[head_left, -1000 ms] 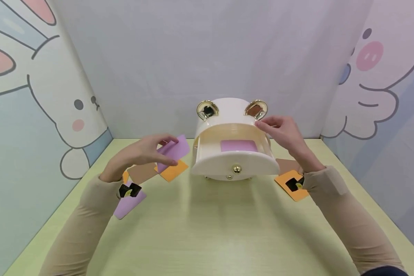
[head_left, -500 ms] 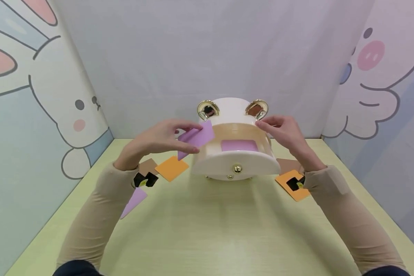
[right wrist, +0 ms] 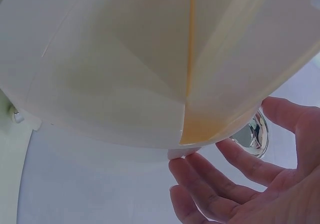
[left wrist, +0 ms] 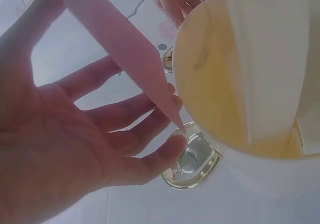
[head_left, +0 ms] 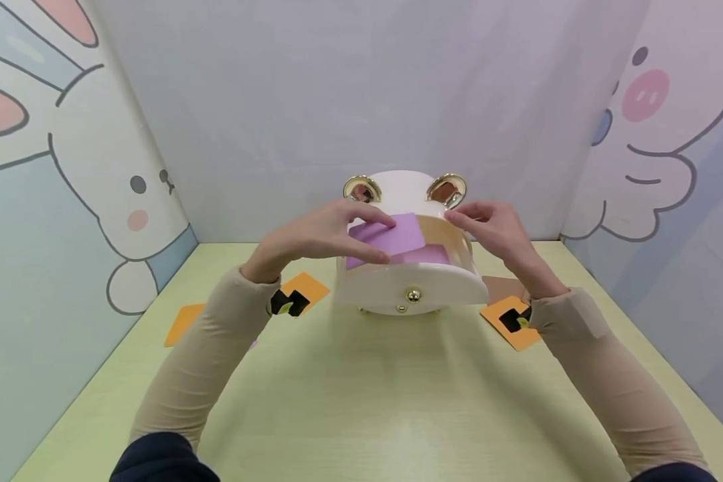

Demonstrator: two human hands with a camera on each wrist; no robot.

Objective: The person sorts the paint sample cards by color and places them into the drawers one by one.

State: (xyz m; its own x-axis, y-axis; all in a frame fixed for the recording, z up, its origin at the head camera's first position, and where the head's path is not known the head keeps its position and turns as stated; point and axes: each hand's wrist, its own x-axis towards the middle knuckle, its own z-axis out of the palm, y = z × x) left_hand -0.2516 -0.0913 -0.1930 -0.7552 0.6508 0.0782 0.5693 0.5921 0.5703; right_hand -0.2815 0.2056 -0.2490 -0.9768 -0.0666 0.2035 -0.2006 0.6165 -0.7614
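A: What's the left hand point(head_left: 313, 235) got?
B: Pinching a purple card point(head_left: 391, 235), thumb under, fingers on top, right over the open drawer point(head_left: 412, 280) of the cream box point(head_left: 405, 201), w/ another purple card point(head_left: 430, 254) lying inside.
A: Right hand point(head_left: 497, 231)?
B: Fingertips on the box's right top edge, fingers relaxed, gripping nothing. Orange cards point(head_left: 304, 289) lie on the table point(head_left: 361, 402) left & right.

Pale green table point(head_left: 361, 415), cream drawer box point(head_left: 412, 284) at back, orange cards point(head_left: 183, 323) either side
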